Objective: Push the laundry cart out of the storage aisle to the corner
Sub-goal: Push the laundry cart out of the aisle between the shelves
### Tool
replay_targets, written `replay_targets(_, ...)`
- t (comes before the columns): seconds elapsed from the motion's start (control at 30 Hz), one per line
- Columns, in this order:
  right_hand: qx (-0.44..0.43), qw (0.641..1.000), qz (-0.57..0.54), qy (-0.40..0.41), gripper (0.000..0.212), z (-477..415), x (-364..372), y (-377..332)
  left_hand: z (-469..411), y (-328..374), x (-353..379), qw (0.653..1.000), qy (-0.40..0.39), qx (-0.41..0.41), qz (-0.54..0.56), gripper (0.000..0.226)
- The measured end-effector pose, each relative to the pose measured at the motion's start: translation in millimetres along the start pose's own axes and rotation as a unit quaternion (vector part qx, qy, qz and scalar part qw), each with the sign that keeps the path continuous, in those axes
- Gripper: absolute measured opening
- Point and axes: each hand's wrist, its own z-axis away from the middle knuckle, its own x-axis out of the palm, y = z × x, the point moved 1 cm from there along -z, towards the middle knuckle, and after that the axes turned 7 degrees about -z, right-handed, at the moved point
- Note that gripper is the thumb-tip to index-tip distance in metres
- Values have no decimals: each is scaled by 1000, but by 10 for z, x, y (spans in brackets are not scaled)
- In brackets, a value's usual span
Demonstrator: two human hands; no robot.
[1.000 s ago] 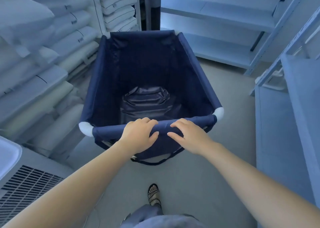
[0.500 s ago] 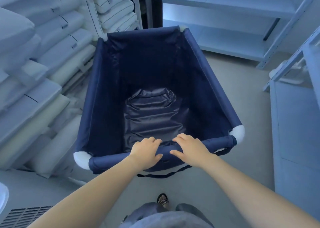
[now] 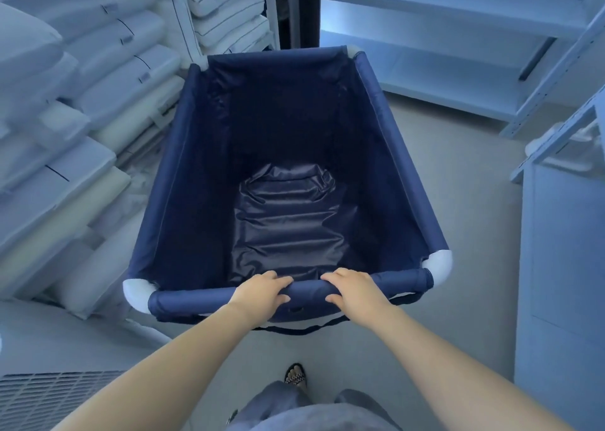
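A navy fabric laundry cart [image 3: 183, 301] with white corner pieces fills the middle of the view, its bin bare down to the wrinkled liner. My left hand [image 3: 258, 291] wraps the padded near rail just left of centre. My right hand [image 3: 355, 291] grips the same rail just right of centre, thumb under the bar. The cart's wheels are hidden below the fabric.
Stacked white pillows and cushions [image 3: 82, 109] line the left, close to the cart's side. Pale shelving [image 3: 458, 54] stands at the back right, and a shelf unit [image 3: 563, 250] flanks the right. A vent grille [image 3: 49, 398] sits at the lower left. Grey floor [image 3: 465, 201] lies between cart and right shelves.
The cart has rolled forward along the aisle past the pillow stacks and swung slightly right. Both hands stayed on the near rail, and the vent grille has slid back.
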Motion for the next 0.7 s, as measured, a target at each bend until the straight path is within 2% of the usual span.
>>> replay_targets(0.17,-21,999,-43,-21,44,98,-54,106,81,128,5,999,-12,-35,2,39)
replay_targets(0.47,-8,999,-15,-45,41,425,-104,502,351,418,162,994,-5,-108,-13,40)
replay_targets(0.7,-26,996,14,-85,43,679,-13,572,540,704,310,985,-54,-164,-8,46)
